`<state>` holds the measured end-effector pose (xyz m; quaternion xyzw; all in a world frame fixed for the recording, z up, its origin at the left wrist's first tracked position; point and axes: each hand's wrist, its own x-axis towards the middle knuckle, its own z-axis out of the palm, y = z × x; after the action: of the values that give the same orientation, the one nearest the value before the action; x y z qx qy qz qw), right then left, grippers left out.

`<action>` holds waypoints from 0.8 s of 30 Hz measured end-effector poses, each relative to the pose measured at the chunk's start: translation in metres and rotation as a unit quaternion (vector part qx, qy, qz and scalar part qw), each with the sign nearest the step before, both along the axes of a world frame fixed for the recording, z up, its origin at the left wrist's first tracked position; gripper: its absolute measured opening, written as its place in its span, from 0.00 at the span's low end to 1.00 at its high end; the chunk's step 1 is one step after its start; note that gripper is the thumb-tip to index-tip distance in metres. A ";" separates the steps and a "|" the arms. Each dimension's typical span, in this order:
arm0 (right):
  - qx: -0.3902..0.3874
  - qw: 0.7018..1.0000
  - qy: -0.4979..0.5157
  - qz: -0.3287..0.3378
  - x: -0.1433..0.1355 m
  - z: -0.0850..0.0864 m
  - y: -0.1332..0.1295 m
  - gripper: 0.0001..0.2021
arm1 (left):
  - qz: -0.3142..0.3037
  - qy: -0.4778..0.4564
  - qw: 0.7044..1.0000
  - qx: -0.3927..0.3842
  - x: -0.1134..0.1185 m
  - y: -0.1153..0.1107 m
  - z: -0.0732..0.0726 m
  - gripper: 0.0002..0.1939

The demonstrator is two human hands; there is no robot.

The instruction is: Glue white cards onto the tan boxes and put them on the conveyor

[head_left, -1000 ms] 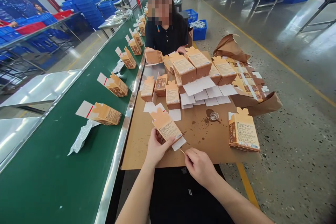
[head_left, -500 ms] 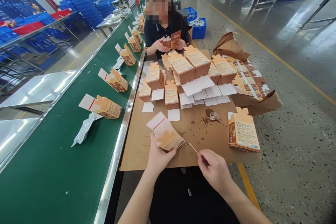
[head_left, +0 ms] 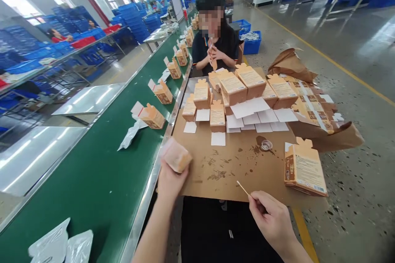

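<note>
A small tan-and-white carton [head_left: 177, 157], blurred by motion, is gripped in my left hand [head_left: 173, 178] above the left edge of the cardboard sheet [head_left: 228, 162], beside the conveyor. Between the pinched fingers of my right hand [head_left: 268, 213] is a cotton swab [head_left: 242, 187], its tip pointing up and left, apart from the carton. A small clear round dish [head_left: 266, 145] sits on the cardboard, with dark wet spots around it. To the right stands another carton [head_left: 305, 168] with a scalloped top flap.
Several cartons [head_left: 233, 86] with white flaps are heaped at the back of the cardboard. Along the green conveyor [head_left: 101, 185] stand more cartons [head_left: 152, 116] and silver pouches [head_left: 51, 240]. A co-worker [head_left: 212, 49] sits across, hands raised near the face. Brown wrapping paper [head_left: 336, 137] lies at right.
My left hand has carried the carton left toward the conveyor and tilted it, away from the swab. Silver pouches have come into view at lower left. The co-worker's hands have risen.
</note>
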<state>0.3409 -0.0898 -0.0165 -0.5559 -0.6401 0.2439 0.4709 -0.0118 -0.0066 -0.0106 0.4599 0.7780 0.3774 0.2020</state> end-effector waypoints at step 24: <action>0.038 0.999 0.002 -0.039 0.017 0.000 0.011 0.15 | 0.028 -0.016 0.984 0.177 -0.004 0.095 0.057 0.32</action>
<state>0.3581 -0.0791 -0.0165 -0.5617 -0.6257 0.2023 0.5021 -0.0153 0.0884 0.0469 0.4601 0.7082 0.5220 0.1195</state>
